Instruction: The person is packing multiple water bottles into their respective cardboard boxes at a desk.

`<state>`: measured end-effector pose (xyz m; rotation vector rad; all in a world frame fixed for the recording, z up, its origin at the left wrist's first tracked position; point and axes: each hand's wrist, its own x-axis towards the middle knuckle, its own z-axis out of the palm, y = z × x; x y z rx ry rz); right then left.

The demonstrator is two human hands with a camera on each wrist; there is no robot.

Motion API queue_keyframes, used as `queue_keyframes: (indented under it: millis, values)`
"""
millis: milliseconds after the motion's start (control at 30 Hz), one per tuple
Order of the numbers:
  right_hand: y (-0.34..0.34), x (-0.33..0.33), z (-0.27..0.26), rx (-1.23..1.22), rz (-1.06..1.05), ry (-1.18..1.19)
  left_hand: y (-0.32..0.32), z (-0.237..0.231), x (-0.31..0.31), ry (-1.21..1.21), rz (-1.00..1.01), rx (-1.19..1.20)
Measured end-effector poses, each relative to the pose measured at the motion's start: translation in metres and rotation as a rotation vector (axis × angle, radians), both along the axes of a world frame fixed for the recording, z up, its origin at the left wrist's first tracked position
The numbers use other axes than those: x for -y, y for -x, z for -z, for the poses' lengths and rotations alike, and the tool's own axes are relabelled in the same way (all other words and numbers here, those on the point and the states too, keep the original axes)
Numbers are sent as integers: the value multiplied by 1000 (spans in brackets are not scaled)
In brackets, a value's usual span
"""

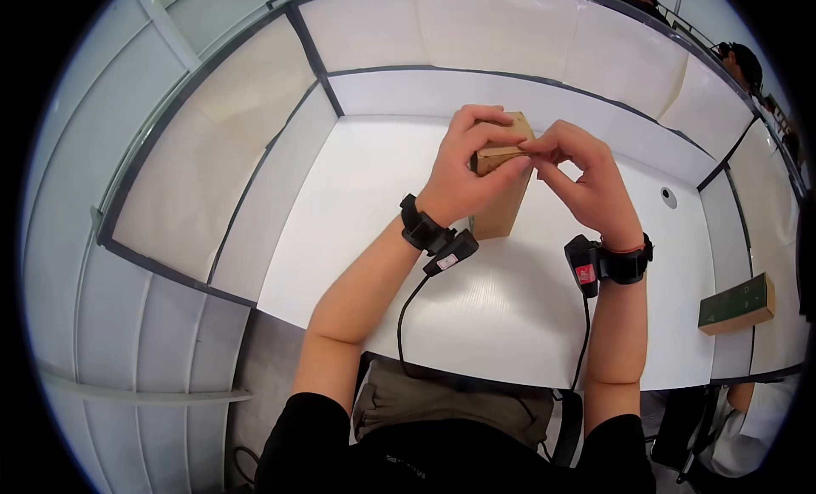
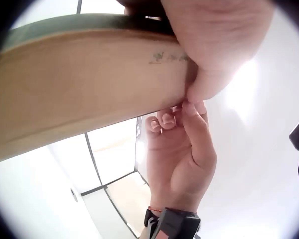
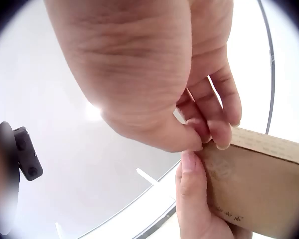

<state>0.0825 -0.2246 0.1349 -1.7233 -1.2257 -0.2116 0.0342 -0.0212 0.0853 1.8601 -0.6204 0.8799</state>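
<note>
A long brown cardboard box is held up over the white table, its near end raised toward the head camera. Fingers and thumb of the left hand grip it around that end. At the corner of the same end, the right hand pinches the edge between thumb and fingertips, close beside the left thumb. One green face and small printed marks show on the box in the left wrist view. From the right wrist, the right thumb and fingertips meet at the corner of the box, just above the left thumb.
Another green and brown box lies at the table's right side, by the low wall. Panels with dark frames enclose the white tabletop. A round hole sits at the right. Cables hang from both wrist cameras.
</note>
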Motion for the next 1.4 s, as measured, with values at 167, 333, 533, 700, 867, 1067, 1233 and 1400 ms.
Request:
queue_keyframes:
  millis: [167, 333, 533, 700, 867, 1067, 1233, 1400]
  values:
    - [5, -2, 0, -59, 44, -31, 0, 2, -3, -32, -3, -28]
    - [7, 4, -6, 116, 91, 37, 2, 0, 1, -18, -10, -62]
    - [13, 5, -14, 218, 56, 58, 3, -2, 2, -36, 13, -71]
    - [5, 1, -6, 72, -12, 2, 2, 2, 4, -28, 17, -74]
    - [3, -6, 6, -77, 104, -50, 5, 6, 7, 255, 200, -319]
    - [-2, -14, 52, -296, 27, -10, 0, 22, 10, 356, 276, -334]
    - [26, -21, 111, -612, 104, 132, -5, 53, 6, 354, 405, -476]
    - [40, 10, 109, -717, 90, 176, 11, 76, 29, 171, 394, -613]
